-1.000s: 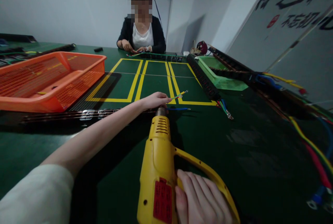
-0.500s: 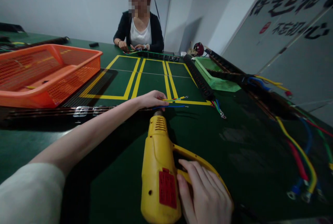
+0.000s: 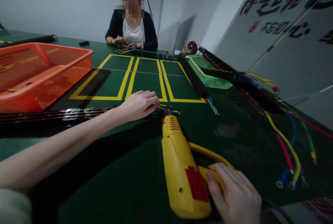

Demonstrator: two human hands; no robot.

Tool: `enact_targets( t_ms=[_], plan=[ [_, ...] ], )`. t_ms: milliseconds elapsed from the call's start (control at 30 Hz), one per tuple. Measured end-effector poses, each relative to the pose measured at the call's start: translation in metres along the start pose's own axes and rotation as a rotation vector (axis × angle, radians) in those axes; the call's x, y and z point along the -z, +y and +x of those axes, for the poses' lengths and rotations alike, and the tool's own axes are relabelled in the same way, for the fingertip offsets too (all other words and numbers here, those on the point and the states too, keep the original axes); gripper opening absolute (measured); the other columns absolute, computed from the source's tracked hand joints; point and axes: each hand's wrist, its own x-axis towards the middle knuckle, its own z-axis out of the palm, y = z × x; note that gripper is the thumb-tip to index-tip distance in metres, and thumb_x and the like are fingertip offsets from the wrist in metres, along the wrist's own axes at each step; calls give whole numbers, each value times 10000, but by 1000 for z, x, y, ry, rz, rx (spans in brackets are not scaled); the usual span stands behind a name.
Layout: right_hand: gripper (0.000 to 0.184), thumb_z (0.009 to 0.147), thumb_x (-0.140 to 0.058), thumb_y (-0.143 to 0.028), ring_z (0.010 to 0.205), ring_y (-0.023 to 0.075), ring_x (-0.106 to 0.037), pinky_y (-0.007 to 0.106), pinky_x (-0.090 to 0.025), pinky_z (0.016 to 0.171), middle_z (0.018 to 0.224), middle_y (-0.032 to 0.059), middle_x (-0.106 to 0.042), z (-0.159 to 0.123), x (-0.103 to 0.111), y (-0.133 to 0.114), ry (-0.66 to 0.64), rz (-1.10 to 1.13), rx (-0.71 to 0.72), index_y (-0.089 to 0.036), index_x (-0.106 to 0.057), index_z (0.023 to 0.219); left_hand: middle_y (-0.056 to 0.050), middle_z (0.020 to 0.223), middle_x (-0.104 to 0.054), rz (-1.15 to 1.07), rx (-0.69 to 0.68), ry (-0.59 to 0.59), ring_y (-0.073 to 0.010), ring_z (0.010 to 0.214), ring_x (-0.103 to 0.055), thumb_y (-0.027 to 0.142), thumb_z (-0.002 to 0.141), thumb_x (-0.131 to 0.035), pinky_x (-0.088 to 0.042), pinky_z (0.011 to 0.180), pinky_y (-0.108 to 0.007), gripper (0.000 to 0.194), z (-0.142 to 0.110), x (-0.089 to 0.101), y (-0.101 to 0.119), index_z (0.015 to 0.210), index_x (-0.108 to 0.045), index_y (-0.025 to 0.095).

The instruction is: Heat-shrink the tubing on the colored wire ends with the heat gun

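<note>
My right hand (image 3: 234, 196) is wrapped round the handle of a yellow heat gun (image 3: 182, 168) with a red label; its nozzle points away from me at thin coloured wires (image 3: 166, 108) lying on the green table (image 3: 130, 168). My left hand (image 3: 139, 104) reaches across with fingers curled down on the near ends of those wires, pressing them to the table. A long strip with metal clips (image 3: 70, 113) runs left from under that hand.
An orange mesh basket (image 3: 39, 75) stands at the left. Yellow tape rectangles (image 3: 140, 78) mark the table's middle. A black power strip (image 3: 194, 78), a green tray (image 3: 208, 75) and thick coloured cables (image 3: 288, 147) lie at the right. Another person (image 3: 131, 26) sits opposite, handling wires.
My left hand has lowered the wires from above the table down onto it. The heat gun has swung to the right, its nozzle still close to the wire ends.
</note>
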Motion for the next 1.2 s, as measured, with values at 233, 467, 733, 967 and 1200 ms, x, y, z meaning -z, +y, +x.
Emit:
enact_targets(
  t_ms=[233, 467, 733, 967, 1200],
  plan=[
    [300, 938, -394, -337, 770, 170, -602, 300, -405, 747, 795, 56, -668, -7, -1, 16, 59, -60, 74, -154, -612, 846, -119, 1233, -539, 162, -5, 31, -243, 1126, -498, 244, 925, -359, -415, 935, -391, 340, -37, -22, -2, 1210, -520, 152],
    [332, 953, -347, -359, 757, 166, -567, 294, -379, 735, 789, 55, -645, -4, -3, -8, 14, -92, 40, -164, -596, 851, -124, 1173, -546, 173, 11, 50, -244, 1053, -508, 271, 925, -365, -452, 853, -384, 281, -28, -23, -6, 1083, -554, 137],
    [370, 953, -347, -427, 683, 152, -525, 278, -333, 668, 700, 20, -580, 19, -13, -60, -109, -13, -29, -188, -560, 767, -118, 1163, -553, 191, -20, 62, -231, 1033, -508, 243, 915, -379, -464, 848, -367, 273, -24, -27, -20, 1083, -562, 130],
    [601, 942, -187, -590, 856, 176, -603, 295, -411, 720, 987, 40, -664, 26, -7, -68, -175, 140, 56, -192, -605, 1108, -110, 1167, -558, 171, -38, 63, -227, 1041, -518, 200, 862, -427, -461, 891, -361, 287, -25, -27, -29, 1102, -566, 125],
    [1191, 534, -463, -914, 1070, 302, -589, 432, -463, 926, 1251, 105, -589, 37, -3, -86, -276, 117, 141, -175, -287, 1450, -121, 1158, -554, 150, -18, 70, -235, 1060, -520, 185, 844, -433, -461, 925, -377, 288, -25, -30, -33, 1092, -565, 121]
  ],
)
